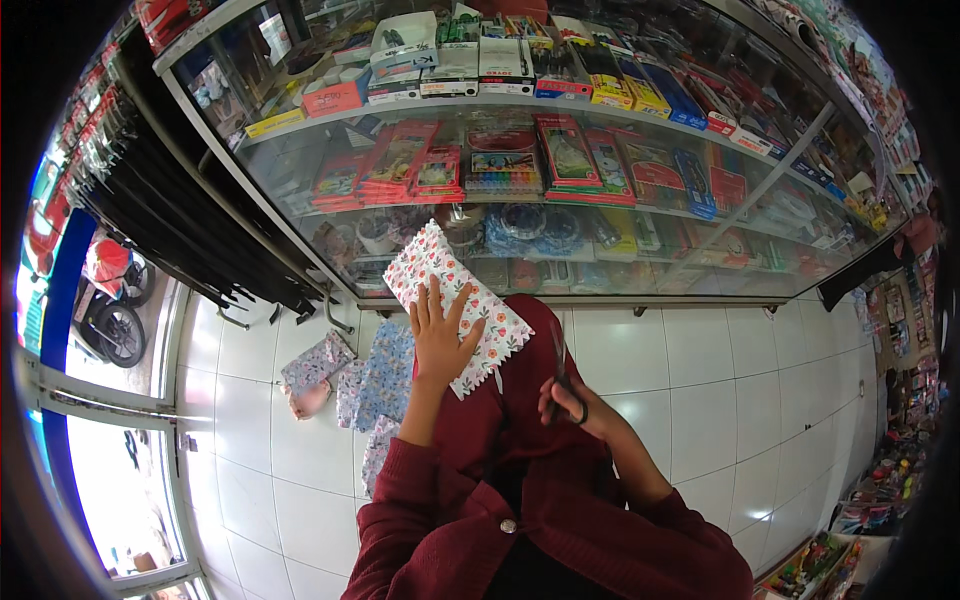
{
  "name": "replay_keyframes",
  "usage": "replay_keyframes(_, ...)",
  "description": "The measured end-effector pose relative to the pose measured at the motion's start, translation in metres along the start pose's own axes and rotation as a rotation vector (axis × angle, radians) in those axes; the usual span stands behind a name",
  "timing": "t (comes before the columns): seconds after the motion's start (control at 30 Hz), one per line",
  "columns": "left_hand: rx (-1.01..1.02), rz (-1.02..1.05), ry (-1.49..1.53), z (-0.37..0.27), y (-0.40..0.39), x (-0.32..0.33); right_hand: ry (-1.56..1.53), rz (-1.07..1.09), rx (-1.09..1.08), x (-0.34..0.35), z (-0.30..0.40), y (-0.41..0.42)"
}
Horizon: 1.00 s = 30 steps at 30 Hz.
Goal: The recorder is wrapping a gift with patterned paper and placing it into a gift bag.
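Note:
Across my lap lies a white floral piece (457,300) with zigzag edges at both short ends; whether it is paper or fabric I cannot tell. My left hand (442,330) rests flat on it, fingers spread. To the right, over my other thigh, my right hand (566,405) grips a pair of scissors (560,367) by the dark handles. The blades point up towards the glass case and stand apart from the floral piece. They look slightly blurred.
Ahead stands a glass display case (480,300) with boxes of pens (506,67) and colouring sets (502,161). Blue floral pieces (386,375) and a grey floral bundle (319,364) lie on the tiled floor (300,465) at left. Black items (180,195) hang beside the case. A glass door (120,480) is at far left.

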<state>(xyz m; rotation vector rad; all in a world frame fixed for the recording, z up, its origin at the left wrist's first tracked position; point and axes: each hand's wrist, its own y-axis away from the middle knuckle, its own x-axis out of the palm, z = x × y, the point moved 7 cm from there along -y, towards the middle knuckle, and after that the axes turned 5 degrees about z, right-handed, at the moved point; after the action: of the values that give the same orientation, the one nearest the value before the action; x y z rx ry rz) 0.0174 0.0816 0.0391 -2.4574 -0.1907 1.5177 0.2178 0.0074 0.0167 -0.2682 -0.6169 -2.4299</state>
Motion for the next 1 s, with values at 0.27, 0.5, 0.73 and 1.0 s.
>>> replay_keyframes(0.27, -0.009, 0.000, -0.018, -0.003, 0.002, -0.002, 0.227, 0.105, 0.191, 0.024, -0.022, -0.005)
replay_keyframes(0.5, -0.014, -0.027, -0.041, -0.005, 0.006, -0.004, 0.217, 0.074, 0.095, 0.022, -0.017, -0.017)
replay_keyframes(0.73, -0.017, -0.037, -0.060, -0.005, 0.006, -0.003, 0.218, 0.052, 0.078, 0.020, -0.018, -0.020)
replay_keyframes(1.0, -0.018, -0.048, -0.054, -0.006, 0.006, -0.003, 0.228, 0.039, 0.084, 0.022, -0.014, -0.023)
